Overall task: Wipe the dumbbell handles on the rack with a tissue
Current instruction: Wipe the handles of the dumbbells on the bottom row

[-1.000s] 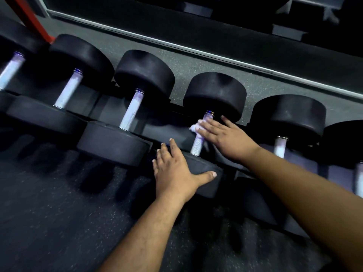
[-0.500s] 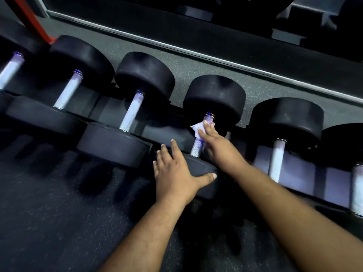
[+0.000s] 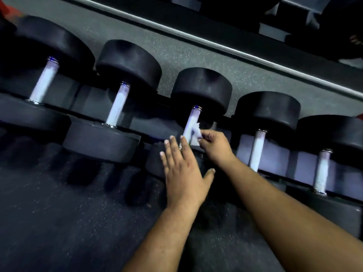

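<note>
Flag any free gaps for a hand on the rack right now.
Free: handles of the two dumbbells left and two right are bare. Crowded: middle handle, with right hand pinching the tissue and left hand flat on its near head.

Black dumbbells (image 3: pixel 127 103) on rack (image 3: pixel 275 154)

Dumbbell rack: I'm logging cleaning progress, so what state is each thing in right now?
Tissue: crumpled, pinched in the right hand, against the middle handle.
Middle handle: being wiped, lower part covered by tissue and hands.
Right hand: fingers curled round the tissue.
Left hand: flat, fingers straight, resting on the near weight of that dumbbell.
Other dumbbells: lying on the rack, untouched.
</note>
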`<state>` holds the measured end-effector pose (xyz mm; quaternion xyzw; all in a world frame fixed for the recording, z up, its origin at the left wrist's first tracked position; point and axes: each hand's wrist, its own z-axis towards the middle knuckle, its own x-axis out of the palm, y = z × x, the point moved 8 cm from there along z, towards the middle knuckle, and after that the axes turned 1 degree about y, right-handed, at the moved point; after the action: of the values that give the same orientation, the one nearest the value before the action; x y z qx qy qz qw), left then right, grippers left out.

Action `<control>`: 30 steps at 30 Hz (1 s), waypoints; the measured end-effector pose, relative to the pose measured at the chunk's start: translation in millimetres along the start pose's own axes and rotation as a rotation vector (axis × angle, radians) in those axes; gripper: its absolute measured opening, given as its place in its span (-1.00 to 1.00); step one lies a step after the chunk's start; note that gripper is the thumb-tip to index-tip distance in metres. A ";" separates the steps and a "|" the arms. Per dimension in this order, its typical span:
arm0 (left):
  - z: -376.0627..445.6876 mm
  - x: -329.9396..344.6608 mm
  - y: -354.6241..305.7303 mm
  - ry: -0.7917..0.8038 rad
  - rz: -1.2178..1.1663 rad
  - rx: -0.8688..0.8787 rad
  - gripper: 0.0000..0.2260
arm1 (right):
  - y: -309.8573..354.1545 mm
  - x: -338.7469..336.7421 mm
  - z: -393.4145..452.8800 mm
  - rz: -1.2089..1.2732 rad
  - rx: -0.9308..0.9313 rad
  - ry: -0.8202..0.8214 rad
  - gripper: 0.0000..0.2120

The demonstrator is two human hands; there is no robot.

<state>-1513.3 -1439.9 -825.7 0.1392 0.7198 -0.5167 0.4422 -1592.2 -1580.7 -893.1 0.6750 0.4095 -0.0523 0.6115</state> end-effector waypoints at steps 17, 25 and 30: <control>-40.1 140.2 -115.7 0.189 -0.053 -0.038 0.29 | -89.6 -137.8 -70.5 -1.114 -0.773 0.410 -0.51; -52.4 134.7 -121.1 0.174 -0.077 -0.192 0.32 | -103.9 -157.5 -68.0 -1.211 -0.534 0.366 -0.39; -47.9 139.3 -109.0 0.143 -0.062 -0.150 0.31 | -103.5 -145.3 -74.6 -1.244 -0.814 0.375 -0.46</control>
<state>-1687.9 -1480.7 -863.1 0.1198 0.7902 -0.4635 0.3827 -1783.9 -1595.6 -872.7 0.0395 0.7980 -0.1164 0.5900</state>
